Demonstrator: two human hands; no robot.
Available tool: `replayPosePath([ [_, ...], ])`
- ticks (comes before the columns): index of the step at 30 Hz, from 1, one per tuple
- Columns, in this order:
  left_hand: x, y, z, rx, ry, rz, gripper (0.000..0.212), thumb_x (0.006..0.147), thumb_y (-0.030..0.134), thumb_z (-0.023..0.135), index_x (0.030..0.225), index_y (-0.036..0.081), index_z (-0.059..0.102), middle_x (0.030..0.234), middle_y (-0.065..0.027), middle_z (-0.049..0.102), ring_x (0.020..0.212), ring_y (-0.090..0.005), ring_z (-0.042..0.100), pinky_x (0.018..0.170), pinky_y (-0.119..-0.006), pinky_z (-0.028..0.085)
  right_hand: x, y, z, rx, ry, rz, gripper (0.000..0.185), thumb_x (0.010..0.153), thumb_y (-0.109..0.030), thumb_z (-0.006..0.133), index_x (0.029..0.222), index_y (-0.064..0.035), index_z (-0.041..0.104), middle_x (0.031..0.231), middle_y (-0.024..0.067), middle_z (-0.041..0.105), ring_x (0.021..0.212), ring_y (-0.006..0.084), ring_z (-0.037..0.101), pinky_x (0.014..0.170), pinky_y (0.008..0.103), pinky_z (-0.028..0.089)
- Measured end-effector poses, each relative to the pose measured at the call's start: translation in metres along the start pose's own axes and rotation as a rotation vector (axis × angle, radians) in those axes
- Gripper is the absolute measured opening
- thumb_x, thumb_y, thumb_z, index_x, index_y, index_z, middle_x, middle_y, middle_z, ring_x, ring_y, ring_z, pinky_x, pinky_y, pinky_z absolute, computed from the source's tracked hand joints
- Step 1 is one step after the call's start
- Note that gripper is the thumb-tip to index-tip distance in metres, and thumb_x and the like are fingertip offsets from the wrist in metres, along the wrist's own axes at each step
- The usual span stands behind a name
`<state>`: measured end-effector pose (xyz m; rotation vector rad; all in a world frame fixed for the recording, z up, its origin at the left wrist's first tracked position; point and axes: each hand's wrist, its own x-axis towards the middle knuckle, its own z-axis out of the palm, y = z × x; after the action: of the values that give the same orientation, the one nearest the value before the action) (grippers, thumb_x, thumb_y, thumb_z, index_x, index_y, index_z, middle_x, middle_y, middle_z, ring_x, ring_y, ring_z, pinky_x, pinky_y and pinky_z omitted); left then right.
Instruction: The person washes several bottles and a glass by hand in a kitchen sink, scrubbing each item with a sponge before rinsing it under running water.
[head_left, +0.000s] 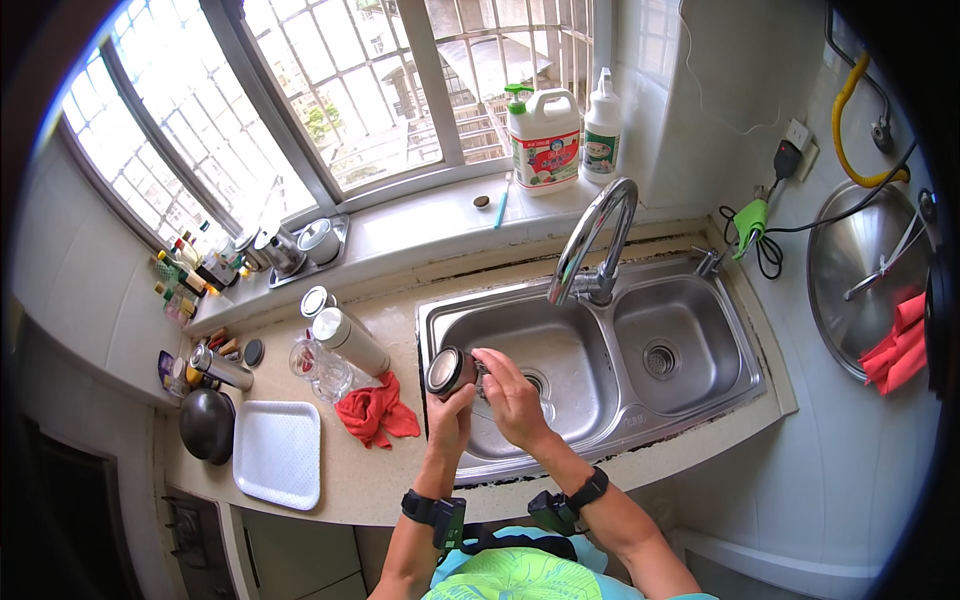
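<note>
A dark, round cup or jar (448, 373) with a black rim and a pale round top is tilted over the left edge of the large steel basin. My left hand (451, 420) grips it from below, thumb along its side. Against its right side rest the bent fingers of my right hand (512, 399). Under those fingers shows a small grey item (482, 373), mostly hidden and too small to name surely. Below both hands lies the large sink basin (525, 330), its drain partly covered by my right hand. Something clear sits near that drain.
A chrome faucet (600, 232) arches over the double sink. Left of it are a red cloth (375, 412), a clear plastic bottle (328, 375), a white flask (349, 339) and a white tray (277, 454). A green-pump jug (545, 142) and a white bottle (602, 131) stand on the sill.
</note>
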<state>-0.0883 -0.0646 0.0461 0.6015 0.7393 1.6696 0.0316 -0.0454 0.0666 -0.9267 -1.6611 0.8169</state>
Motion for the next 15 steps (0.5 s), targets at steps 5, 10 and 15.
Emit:
replayPosePath([
  [5, 0.010, 0.014, -0.011, 0.106, -0.054, 0.052, 0.048, 0.073, 0.009, 0.061, 0.118, 0.003, 0.046, 0.113, -0.0121, 0.053, 0.112, -0.0238, 0.048, 0.093, -0.040, 0.039, -0.034, 0.036, -0.011, -0.124, 0.021, 0.098, 0.031, 0.088, -0.015, 0.042, 0.115, -0.0038, 0.051, 0.114, 0.0168, 0.052, 0.104, 0.0318, 0.052, 0.087, 0.0352, 0.042],
  [10, 0.012, 0.020, -0.016, 0.109, -0.158, 0.065, 0.053, 0.071, 0.012, 0.062, 0.120, 0.003, 0.044, 0.118, -0.0123, 0.050, 0.115, -0.0272, 0.045, 0.096, -0.042, 0.037, -0.053, 0.074, -0.017, 0.179, 0.078, 0.348, 0.030, 0.089, -0.014, 0.042, 0.116, -0.0051, 0.052, 0.113, 0.0106, 0.053, 0.104, 0.0250, 0.052, 0.090, 0.0308, 0.039],
  [15, 0.012, 0.022, -0.017, 0.003, -0.291, 0.038, 0.060, 0.069, 0.017, 0.063, 0.124, 0.004, 0.042, 0.125, -0.0133, 0.045, 0.122, -0.0301, 0.039, 0.101, -0.047, 0.030, -0.050, 0.080, -0.044, 1.508, 0.023, 0.909, 0.039, 0.088, -0.022, 0.047, 0.125, -0.0119, 0.044, 0.115, 0.0084, 0.052, 0.107, 0.0252, 0.052, 0.090, 0.0462, 0.042],
])
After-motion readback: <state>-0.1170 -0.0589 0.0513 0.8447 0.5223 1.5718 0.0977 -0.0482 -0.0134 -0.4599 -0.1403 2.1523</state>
